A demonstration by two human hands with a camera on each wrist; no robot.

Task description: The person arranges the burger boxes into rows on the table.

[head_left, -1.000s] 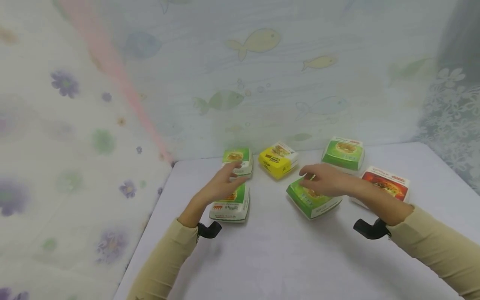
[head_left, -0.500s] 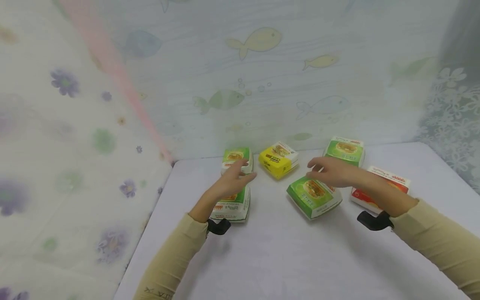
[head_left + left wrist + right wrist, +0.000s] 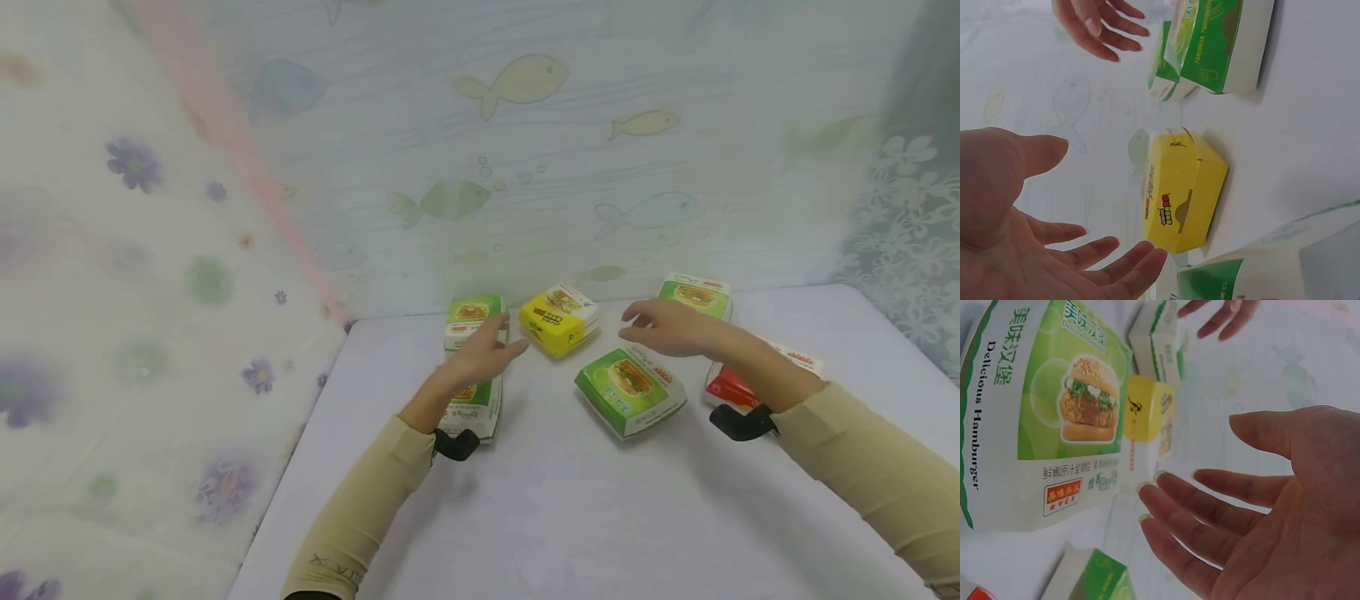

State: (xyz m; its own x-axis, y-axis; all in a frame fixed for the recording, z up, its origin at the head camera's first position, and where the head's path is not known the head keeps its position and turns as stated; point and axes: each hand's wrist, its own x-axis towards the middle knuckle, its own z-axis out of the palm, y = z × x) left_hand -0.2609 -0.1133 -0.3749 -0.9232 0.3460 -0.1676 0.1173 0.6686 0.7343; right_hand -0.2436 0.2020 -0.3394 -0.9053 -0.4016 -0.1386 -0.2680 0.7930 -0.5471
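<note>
My left hand (image 3: 480, 358) hovers over the two green-and-white hamburger boxes on the left, the rear one (image 3: 474, 312) and the front one (image 3: 480, 410), partly covering them. Its fingers are spread and hold nothing. A yellow hamburger box (image 3: 557, 325) sits just right of it; in the left wrist view the yellow box (image 3: 1179, 194) lies beyond the fingertips. My right hand (image 3: 667, 327) hangs in the air behind a tilted-looking green hamburger box (image 3: 630, 392), fingers extended, nothing in them. The right wrist view shows that green box (image 3: 1079, 406) close by, apart from the fingers.
Another green hamburger box (image 3: 697, 296) stands at the back right. A red-and-white box (image 3: 727, 387) is partly hidden under the right forearm. All rest on a white-covered table (image 3: 555, 500). A fish-patterned curtain (image 3: 525, 183) borders the back, a flowered one (image 3: 150, 333) the left.
My left hand has shifted right and a little farther back. My right hand has drawn back and slightly right from above the middle green box, uncovering its top. The boxes stay put.
</note>
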